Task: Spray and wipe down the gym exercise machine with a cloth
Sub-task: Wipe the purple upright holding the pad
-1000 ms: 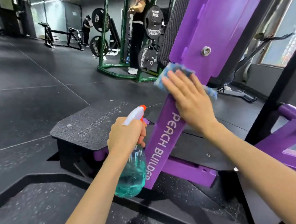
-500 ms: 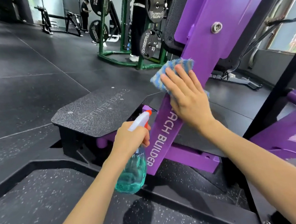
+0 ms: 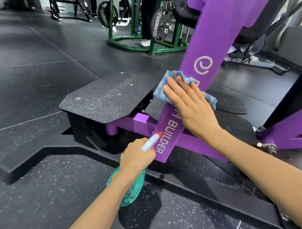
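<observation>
A slanted purple beam (image 3: 205,39) of the gym machine carries white "BUILDER" lettering and runs down to the floor frame. My right hand (image 3: 188,104) lies flat with straight fingers on a blue-and-grey cloth (image 3: 164,88), pressing it against the beam's middle. My left hand (image 3: 136,157) grips the neck of a teal spray bottle (image 3: 130,187) with a white and orange nozzle, held low beside the beam's lower end.
A black textured footplate (image 3: 104,100) stands left of the beam. Purple base bars (image 3: 297,136) spread out at the right. A green rack (image 3: 130,36) with weight plates and a person's legs stands behind. Black rubber floor (image 3: 21,75) stretches to the left.
My right hand has slid the cloth down the beam, uncovering the swirl logo above it. My left hand with the bottle has sunk lower along the beam.
</observation>
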`<state>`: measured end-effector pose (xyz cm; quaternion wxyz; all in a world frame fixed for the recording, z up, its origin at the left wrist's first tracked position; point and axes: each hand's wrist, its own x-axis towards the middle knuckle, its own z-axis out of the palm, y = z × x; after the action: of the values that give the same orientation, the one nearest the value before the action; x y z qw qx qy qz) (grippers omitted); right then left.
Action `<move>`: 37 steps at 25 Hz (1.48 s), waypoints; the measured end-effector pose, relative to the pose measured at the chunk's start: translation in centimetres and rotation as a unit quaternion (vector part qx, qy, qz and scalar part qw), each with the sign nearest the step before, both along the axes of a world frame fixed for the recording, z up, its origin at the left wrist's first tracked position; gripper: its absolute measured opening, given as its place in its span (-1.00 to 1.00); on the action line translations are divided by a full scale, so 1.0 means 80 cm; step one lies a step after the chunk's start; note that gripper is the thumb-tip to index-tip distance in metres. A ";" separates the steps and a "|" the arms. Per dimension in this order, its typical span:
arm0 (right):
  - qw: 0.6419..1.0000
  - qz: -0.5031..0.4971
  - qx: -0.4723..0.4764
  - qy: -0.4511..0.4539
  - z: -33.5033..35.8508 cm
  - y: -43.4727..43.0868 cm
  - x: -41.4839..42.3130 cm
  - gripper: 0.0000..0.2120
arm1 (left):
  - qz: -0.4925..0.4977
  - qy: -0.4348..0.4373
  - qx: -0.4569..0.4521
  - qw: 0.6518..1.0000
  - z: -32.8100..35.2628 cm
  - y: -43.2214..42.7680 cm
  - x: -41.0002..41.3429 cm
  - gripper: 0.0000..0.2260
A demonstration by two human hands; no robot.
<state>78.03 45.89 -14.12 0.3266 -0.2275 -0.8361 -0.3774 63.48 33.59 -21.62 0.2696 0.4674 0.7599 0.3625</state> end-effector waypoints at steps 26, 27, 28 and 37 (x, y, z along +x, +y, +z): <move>0.941 -0.106 -0.114 -0.302 -0.115 -0.049 -0.100 -0.81 | 0.070 -0.077 -0.059 0.993 -0.039 -0.005 -0.135 -0.82; 0.940 -0.116 -0.103 -0.303 -0.125 -0.049 -0.102 -0.81 | 0.068 -0.078 -0.057 0.993 -0.044 0.000 -0.140 -0.85; 0.941 -0.125 -0.089 -0.301 -0.138 -0.045 -0.105 -0.81 | 0.067 -0.080 -0.056 0.993 -0.048 0.007 -0.143 -0.86; 0.973 -0.121 -0.128 -0.147 -0.174 -0.050 -0.127 -0.65 | 0.041 -0.076 0.005 0.996 -0.097 0.091 -0.119 -0.92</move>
<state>67.85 41.87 -28.02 0.1206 -0.3092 -0.8823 -0.3337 53.97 40.91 -29.42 0.3089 0.4084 0.7542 0.4111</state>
